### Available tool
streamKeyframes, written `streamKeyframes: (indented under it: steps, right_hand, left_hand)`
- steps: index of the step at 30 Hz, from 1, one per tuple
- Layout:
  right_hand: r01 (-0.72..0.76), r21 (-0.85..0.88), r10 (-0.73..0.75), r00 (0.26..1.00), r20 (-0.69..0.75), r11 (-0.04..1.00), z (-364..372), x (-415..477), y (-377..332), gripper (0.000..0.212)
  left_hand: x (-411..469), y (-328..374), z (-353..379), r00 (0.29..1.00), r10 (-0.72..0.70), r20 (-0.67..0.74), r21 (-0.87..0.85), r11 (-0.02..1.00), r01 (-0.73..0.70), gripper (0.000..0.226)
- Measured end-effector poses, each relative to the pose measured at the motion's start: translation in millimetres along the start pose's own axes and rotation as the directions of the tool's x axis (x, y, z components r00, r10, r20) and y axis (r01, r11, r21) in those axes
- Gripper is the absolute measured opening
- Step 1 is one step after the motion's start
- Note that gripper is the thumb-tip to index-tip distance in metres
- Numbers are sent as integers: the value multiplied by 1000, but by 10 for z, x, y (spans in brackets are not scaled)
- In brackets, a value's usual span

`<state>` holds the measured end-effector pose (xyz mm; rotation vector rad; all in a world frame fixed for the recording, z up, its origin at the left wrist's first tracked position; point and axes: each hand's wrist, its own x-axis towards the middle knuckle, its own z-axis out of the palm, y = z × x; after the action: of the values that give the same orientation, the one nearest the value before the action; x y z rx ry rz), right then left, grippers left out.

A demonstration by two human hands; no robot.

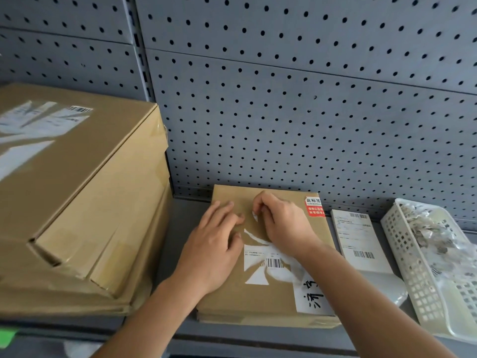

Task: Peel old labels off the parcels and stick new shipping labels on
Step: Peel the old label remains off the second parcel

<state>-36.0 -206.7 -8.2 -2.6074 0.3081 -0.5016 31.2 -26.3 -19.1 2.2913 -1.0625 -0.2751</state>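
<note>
Rightward, basket holds paper scraps; right fingers pinch old label; left fingers flat on parcel

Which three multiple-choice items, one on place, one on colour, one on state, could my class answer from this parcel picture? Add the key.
1. Where is the white basket?
A hung up high
B right of the new label sheet
C on the floor

2. What colour is the sticker at the flat parcel's far right corner?
A green
B red and white
C blue

3. What state is the old label in?
A whole
B partly torn off
C gone

Key:
1 B, it stands to the sheet's right.
2 B, it has a white top and a red bottom.
3 B, torn remnants are stuck on the parcel and the right hand pinches a scrap.
</note>
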Motion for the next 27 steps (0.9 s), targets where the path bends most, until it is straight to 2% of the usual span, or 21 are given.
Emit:
streamKeyframes:
  steps: [4,9,14,18,22,27]
  right_hand:
    - [-33,54,33,999,-14,998,-5,-21,22,24]
    - [-32,19,32,999,-7,999,26,-2,-16,24]
    - [-45,115,45,999,0,992,-18,-23,34,26]
    - [-54,79,52,998,21,995,0,-13,4,24]
    - [-40,156,38,999,10,987,-19,-30,34,27]
    - [-35,117,32,999,29,993,3,-5,20,26]
  left_hand:
    - [-2,5,-8,1000,2,-5,0,1000,-2,37]
    - [1,2,-2,1000,-3,-6,7,1000,3,37]
    - [2,9,-6,1000,-11,1,3,1000,11,37]
    - [2,-2,5,1000,-6,-4,9,1000,6,36]
    - [4,4,3,1000,-4,-5,10,1000,4,37]
    - [-2,13,0,1000,-10,-5,11,1000,11,36]
